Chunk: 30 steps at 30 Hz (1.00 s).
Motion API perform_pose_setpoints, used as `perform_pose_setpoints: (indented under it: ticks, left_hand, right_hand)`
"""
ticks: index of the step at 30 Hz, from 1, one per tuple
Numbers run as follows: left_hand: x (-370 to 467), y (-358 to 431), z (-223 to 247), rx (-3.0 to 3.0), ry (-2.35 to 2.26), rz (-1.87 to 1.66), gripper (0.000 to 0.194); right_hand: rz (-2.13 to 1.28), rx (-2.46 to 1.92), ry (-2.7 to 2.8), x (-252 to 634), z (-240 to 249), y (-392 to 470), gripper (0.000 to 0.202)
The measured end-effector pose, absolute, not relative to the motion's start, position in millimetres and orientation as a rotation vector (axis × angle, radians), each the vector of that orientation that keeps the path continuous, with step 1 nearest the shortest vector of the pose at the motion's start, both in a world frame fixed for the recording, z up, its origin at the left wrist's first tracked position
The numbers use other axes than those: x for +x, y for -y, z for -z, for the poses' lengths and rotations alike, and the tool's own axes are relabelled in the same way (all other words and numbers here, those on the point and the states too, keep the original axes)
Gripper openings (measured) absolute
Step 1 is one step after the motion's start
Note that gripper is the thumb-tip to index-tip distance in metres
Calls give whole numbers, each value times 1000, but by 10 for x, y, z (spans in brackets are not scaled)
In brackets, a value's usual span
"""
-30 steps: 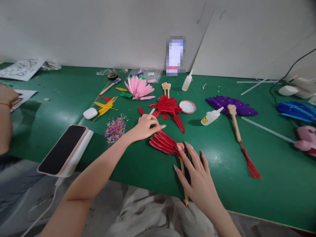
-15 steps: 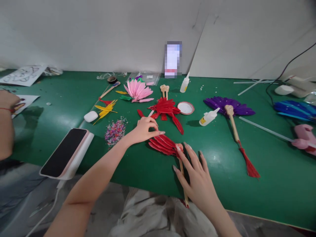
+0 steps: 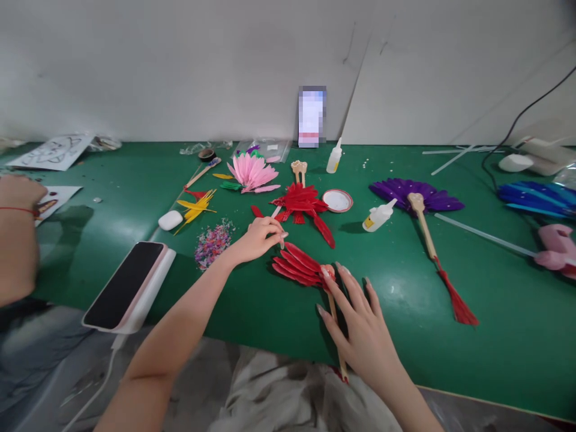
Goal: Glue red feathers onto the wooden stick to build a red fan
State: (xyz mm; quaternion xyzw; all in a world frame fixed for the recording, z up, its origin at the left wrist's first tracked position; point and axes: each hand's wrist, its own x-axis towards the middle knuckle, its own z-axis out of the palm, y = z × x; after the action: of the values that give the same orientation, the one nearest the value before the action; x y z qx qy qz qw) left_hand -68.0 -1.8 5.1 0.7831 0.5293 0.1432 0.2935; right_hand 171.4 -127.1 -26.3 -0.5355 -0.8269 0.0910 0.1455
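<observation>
In front of me lies a half fan of red feathers on a wooden handle. My right hand rests over it with fingers spread, the fingertips touching the feather bases at the handle's head. My left hand is just above the feathers' upper left tips, thumb and fingers drawn together; what they pinch is not clear. A thin pale stick shows beyond its knuckles, and I cannot tell if the hand holds it. A pile of loose red feathers lies just beyond.
Two glue bottles, a round white lid, a finished purple fan and a pink glue gun are to the right. Pink feathers, yellow feathers, colourful flakes and a phone are left. Another person's arm rests far left.
My left hand has drawn back slightly from the red fan's feathers, its thumb now bent in towards the fingers. My right hand stays on the fan's head. The camera view has shifted a little.
</observation>
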Motion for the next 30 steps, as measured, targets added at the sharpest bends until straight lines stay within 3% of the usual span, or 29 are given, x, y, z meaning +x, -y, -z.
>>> perform_pose_setpoints:
  ticks: [11, 30]
  left_hand:
    - [-546, 133, -51, 2096, -1400, -383, 19]
    - [-502, 195, 178, 2183, -1508, -461, 21]
  right_hand:
    - [-250, -1524, 2368, 1708, 265, 1264, 58]
    - [-267, -1525, 2362, 1703, 255, 1261, 58]
